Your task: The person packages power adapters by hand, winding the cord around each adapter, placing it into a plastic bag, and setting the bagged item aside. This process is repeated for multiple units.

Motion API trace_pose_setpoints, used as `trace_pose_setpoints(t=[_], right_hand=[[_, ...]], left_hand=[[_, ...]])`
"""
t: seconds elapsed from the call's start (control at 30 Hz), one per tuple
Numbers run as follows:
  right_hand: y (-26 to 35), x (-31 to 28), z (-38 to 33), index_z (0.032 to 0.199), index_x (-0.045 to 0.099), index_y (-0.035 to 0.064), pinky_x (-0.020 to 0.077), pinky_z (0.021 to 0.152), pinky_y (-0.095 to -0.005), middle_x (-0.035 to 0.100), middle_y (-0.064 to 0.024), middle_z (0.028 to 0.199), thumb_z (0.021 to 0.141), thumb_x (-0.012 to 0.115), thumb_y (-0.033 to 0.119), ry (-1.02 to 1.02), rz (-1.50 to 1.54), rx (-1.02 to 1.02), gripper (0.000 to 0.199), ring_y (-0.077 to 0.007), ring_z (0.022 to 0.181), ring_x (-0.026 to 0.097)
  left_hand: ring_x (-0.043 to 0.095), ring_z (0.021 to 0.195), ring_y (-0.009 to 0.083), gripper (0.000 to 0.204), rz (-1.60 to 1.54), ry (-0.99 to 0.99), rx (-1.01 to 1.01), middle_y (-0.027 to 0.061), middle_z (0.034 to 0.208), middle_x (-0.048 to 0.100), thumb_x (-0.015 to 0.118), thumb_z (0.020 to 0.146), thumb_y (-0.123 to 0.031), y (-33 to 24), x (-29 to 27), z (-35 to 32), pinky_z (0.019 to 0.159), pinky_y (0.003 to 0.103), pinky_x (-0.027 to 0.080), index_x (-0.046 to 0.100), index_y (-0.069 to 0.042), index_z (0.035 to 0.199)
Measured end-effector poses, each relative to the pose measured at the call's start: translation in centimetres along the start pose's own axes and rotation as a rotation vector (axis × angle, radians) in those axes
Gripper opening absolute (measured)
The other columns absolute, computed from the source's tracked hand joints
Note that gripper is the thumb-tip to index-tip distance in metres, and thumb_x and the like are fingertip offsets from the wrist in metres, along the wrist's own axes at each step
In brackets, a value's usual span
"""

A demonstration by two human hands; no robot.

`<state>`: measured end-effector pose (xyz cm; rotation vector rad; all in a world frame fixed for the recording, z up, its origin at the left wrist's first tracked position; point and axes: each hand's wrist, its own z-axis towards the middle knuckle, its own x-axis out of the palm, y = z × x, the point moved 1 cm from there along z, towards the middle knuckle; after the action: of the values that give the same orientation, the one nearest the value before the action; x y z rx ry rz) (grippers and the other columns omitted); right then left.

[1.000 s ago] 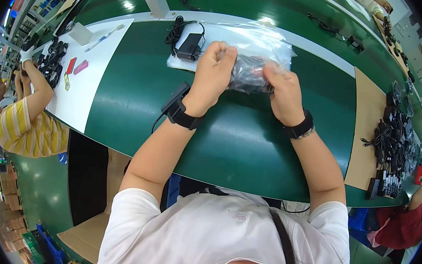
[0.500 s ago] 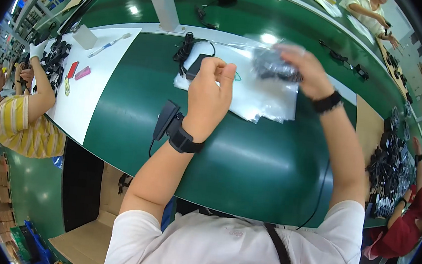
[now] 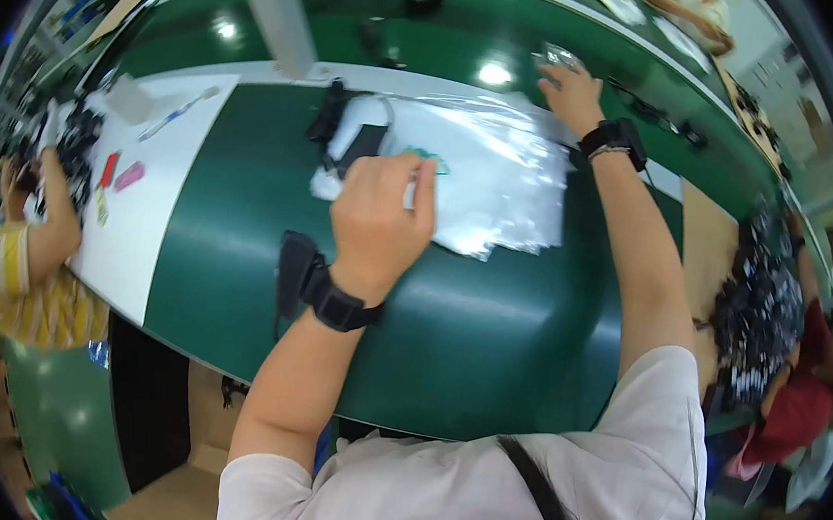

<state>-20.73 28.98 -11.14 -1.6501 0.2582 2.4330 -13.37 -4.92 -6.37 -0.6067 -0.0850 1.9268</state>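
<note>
My right hand reaches far out to the green belt behind the table, its fingers on a small clear bag with dark contents. My left hand hovers with curled fingers over a stack of clear plastic bags on the green table, pinching what looks like the top bag's edge. A black power adapter with its coiled cable lies just left of the stack. Both wrists carry black bands.
A white post rises behind the adapter. A white mat with small red and pink pieces lies left. One person in a yellow striped shirt works at left. A heap of black cables and a person in red are at right.
My right hand has carried the filled bag away from the bag stack, up and right onto the far belt. My left hand stayed over the stack, fingers closed.
</note>
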Motion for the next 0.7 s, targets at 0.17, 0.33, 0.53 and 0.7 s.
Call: trace_pose_setpoints(t=[0.17, 0.33, 0.53, 0.7], right_hand=[[-7.7, -5.6, -6.6, 0.108, 0.062, 0.0103, 0.0453, 0.084, -0.0379, 0.060, -0.0171, 0.106, 0.079, 0.059, 0.032, -0.082, 0.254, 0.074, 0.037, -0.0354, 0.095, 0.057], [-21.9, -14.0, -17.7, 0.103, 0.062, 0.0042, 0.0460, 0.083, -0.0416, 0.062, -0.0196, 0.100, 0.079, 0.055, 0.028, 0.011, -0.417, 0.612, 0.034, -0.0346, 0.094, 0.058], [-22.6, -20.0, -27.4, 0.100, 0.062, 0.0024, 0.0462, 0.084, -0.0399, 0.062, -0.0197, 0.100, 0.066, 0.067, 0.031, 0.174, -0.306, 0.832, 0.044, -0.0329, 0.094, 0.059], [-26.7, -20.0, -31.3, 0.096, 0.063, 0.0026, 0.0472, 0.079, -0.0349, 0.063, -0.0168, 0.091, 0.064, 0.066, 0.018, -0.258, -0.019, 0.694, 0.036, -0.0302, 0.088, 0.060]], left_hand=[[0.054, 0.058, 0.0229, 0.008, 0.005, 0.057, -0.092, 0.0075, 0.067, 0.057, 0.064, 0.078, -0.007, -0.6, 0.2, -0.5, 0.052, 0.032, 0.042, 0.058, -0.003, 0.075], [0.050, 0.054, 0.0192, 0.011, -0.036, 0.095, -0.142, 0.0073, 0.064, 0.054, 0.062, 0.081, -0.009, -2.6, -0.1, -0.8, 0.050, 0.029, 0.040, 0.058, 0.000, 0.076], [0.048, 0.051, 0.0163, 0.013, -0.046, 0.132, -0.117, 0.0055, 0.062, 0.052, 0.062, 0.082, -0.011, -3.1, 0.4, -1.4, 0.046, 0.028, 0.036, 0.058, 0.000, 0.075], [0.046, 0.051, 0.0128, 0.016, -0.103, 0.147, -0.154, 0.0043, 0.062, 0.053, 0.061, 0.084, -0.013, -4.1, 0.3, -1.3, 0.045, 0.026, 0.035, 0.057, 0.000, 0.074]])
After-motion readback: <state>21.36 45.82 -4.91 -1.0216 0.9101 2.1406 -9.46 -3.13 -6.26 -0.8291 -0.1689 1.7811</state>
